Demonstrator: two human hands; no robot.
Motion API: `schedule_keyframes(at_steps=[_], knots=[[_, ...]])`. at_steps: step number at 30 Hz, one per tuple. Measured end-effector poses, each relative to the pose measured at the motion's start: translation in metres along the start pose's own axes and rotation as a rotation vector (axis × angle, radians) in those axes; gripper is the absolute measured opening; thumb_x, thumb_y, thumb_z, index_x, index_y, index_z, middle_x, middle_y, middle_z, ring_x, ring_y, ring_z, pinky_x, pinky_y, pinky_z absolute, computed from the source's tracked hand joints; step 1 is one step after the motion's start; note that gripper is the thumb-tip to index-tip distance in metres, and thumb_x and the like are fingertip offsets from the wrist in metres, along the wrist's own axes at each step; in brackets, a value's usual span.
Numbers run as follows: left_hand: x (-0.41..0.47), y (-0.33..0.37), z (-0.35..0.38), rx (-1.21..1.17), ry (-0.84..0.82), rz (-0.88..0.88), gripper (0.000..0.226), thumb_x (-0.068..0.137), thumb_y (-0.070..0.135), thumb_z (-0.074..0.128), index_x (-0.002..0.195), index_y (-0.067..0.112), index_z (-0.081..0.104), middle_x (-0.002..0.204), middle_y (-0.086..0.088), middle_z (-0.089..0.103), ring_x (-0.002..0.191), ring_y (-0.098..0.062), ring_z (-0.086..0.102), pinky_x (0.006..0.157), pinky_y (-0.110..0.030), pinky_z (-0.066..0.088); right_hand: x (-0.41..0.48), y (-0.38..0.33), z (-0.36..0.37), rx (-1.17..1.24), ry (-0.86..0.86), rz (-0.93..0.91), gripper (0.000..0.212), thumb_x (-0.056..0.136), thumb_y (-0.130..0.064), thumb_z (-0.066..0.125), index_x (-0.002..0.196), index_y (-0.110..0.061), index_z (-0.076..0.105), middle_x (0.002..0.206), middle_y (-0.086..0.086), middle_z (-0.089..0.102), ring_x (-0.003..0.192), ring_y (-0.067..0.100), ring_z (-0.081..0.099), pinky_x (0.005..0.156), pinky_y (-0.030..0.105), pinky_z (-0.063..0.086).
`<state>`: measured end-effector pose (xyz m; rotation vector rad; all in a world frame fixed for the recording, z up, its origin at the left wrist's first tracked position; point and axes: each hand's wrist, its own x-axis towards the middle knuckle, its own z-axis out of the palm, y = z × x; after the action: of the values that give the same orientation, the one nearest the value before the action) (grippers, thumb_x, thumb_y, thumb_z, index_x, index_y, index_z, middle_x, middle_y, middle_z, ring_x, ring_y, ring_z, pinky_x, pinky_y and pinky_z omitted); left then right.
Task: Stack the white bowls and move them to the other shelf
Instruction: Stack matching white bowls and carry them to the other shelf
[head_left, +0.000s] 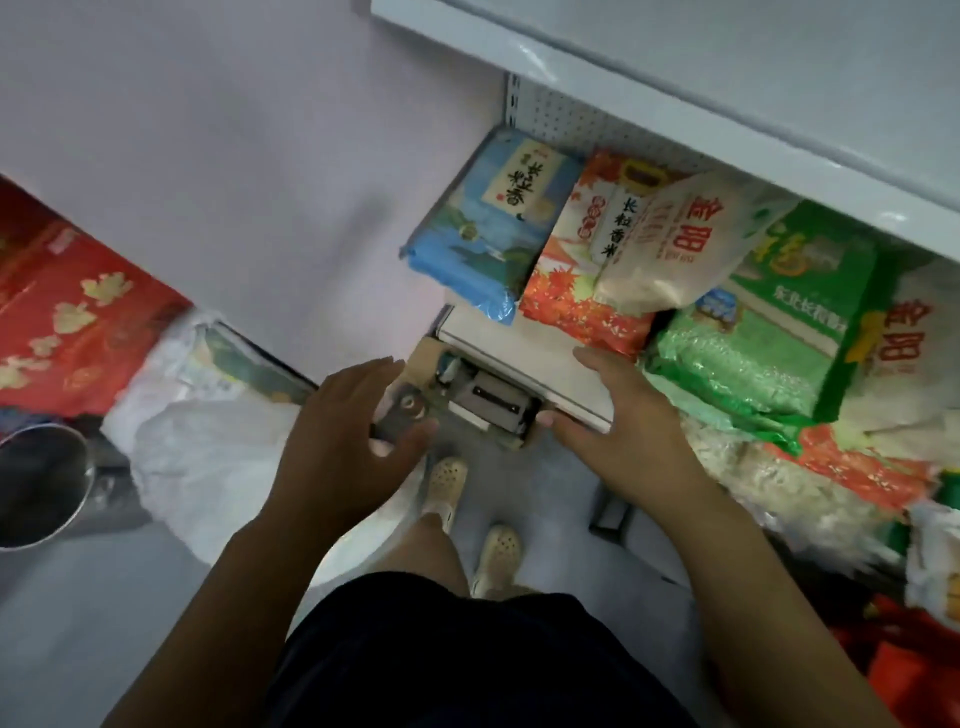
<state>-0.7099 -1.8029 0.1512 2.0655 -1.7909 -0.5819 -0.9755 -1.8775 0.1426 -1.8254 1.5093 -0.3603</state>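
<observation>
No white bowl shows in the head view. My left hand (348, 431) is held out in front of me over the floor, fingers spread, holding nothing. My right hand (618, 421) is also empty, fingers apart, hovering at the front edge of a white shelf (519, 353) loaded with bags of rice. Neither hand touches a bowl.
The shelf carries a blue rice bag (488, 218), an orange one (576, 291), a white one (675, 244) and a green one (769, 343). A white upper shelf (727, 104) overhangs. At left stand red boxes (67, 317), a white plastic bag (208, 436) and a steel pot (36, 488). A cardboard box (478, 400) lies on the floor.
</observation>
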Motion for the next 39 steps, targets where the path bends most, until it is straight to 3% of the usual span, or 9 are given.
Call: schedule_keyframes(at_steps=[4, 10, 14, 20, 22, 27, 31, 36, 39], knots=[[-0.05, -0.024, -0.012, 0.017, 0.026, -0.172, 0.068, 0.082, 0.061, 0.06, 0.141, 0.025, 0.056, 0.142, 0.003, 0.06, 0.131, -0.02, 0.053, 0.103, -0.032, 0.039, -0.013, -0.02, 0.031, -0.006, -0.145, -0.082, 0.08, 0.084, -0.038, 0.083, 0.15, -0.014, 0.046, 0.15, 0.001, 0.049, 0.135, 0.007, 0.041, 0.101, -0.002, 0.019], [-0.118, -0.053, -0.024, -0.054, 0.05, -0.34, 0.066, 0.088, 0.059, 0.066, 0.147, 0.032, 0.049, 0.151, 0.012, 0.051, 0.139, -0.014, 0.044, 0.11, -0.023, 0.027, -0.022, -0.067, 0.075, -0.046, -0.305, -0.227, 0.087, 0.084, -0.035, 0.084, 0.155, -0.013, 0.039, 0.152, 0.003, 0.046, 0.14, 0.016, 0.043, 0.113, 0.024, 0.034], [-0.186, -0.087, -0.042, -0.061, 0.161, -0.461, 0.067, 0.088, 0.051, 0.071, 0.148, 0.031, 0.048, 0.15, 0.013, 0.051, 0.139, -0.01, 0.044, 0.109, -0.022, 0.028, -0.035, -0.113, 0.125, -0.132, -0.457, -0.354, 0.091, 0.084, -0.044, 0.081, 0.157, -0.022, 0.031, 0.152, -0.011, 0.039, 0.138, 0.005, 0.036, 0.11, 0.021, 0.029], [-0.326, -0.158, -0.076, -0.05, 0.301, -0.71, 0.068, 0.089, 0.051, 0.069, 0.149, 0.027, 0.048, 0.15, 0.009, 0.052, 0.138, -0.014, 0.047, 0.108, -0.026, 0.033, -0.089, -0.211, 0.225, -0.225, -0.66, -0.594, 0.092, 0.086, -0.048, 0.078, 0.159, -0.027, 0.026, 0.163, -0.006, 0.03, 0.147, 0.015, 0.033, 0.118, 0.037, 0.035], [-0.382, -0.181, -0.085, -0.067, 0.374, -0.791, 0.066, 0.09, 0.051, 0.069, 0.149, 0.029, 0.047, 0.15, 0.01, 0.052, 0.138, -0.014, 0.046, 0.108, -0.029, 0.036, -0.119, -0.247, 0.27, -0.29, -0.713, -0.685, 0.093, 0.087, -0.05, 0.076, 0.16, -0.028, 0.022, 0.165, -0.008, 0.026, 0.149, 0.014, 0.029, 0.12, 0.032, 0.029], [-0.53, -0.231, -0.112, -0.098, 0.525, -0.981, 0.065, 0.09, 0.054, 0.068, 0.148, 0.032, 0.048, 0.147, 0.014, 0.052, 0.136, -0.01, 0.047, 0.108, -0.024, 0.034, -0.223, -0.339, 0.384, -0.335, -0.866, -0.895, 0.092, 0.088, -0.049, 0.075, 0.16, -0.027, 0.022, 0.165, -0.009, 0.025, 0.149, 0.009, 0.026, 0.106, 0.012, 0.018], [-0.63, -0.262, -0.128, -0.051, 0.624, -1.134, 0.064, 0.089, 0.05, 0.07, 0.146, 0.026, 0.052, 0.146, 0.009, 0.055, 0.136, -0.014, 0.048, 0.11, -0.027, 0.037, -0.307, -0.396, 0.461, -0.346, -0.981, -1.077, 0.09, 0.088, -0.045, 0.076, 0.159, -0.025, 0.026, 0.163, -0.007, 0.03, 0.148, 0.011, 0.029, 0.109, 0.016, 0.022], [-0.712, -0.27, -0.133, -0.103, 0.809, -1.313, 0.062, 0.091, 0.05, 0.069, 0.146, 0.025, 0.052, 0.143, 0.01, 0.055, 0.133, -0.008, 0.044, 0.104, -0.019, 0.03, -0.385, -0.441, 0.519, -0.386, -1.141, -1.201, 0.089, 0.087, -0.046, 0.077, 0.159, -0.025, 0.029, 0.161, -0.009, 0.033, 0.148, 0.01, 0.031, 0.117, 0.026, 0.03], [-0.751, -0.269, -0.121, -0.153, 0.894, -1.446, 0.064, 0.091, 0.049, 0.069, 0.148, 0.03, 0.048, 0.146, 0.012, 0.052, 0.137, -0.01, 0.044, 0.105, -0.021, 0.03, -0.42, -0.46, 0.55, -0.46, -1.241, -1.283, 0.088, 0.088, -0.045, 0.076, 0.159, -0.027, 0.028, 0.161, -0.012, 0.031, 0.148, 0.007, 0.03, 0.116, 0.022, 0.028]])
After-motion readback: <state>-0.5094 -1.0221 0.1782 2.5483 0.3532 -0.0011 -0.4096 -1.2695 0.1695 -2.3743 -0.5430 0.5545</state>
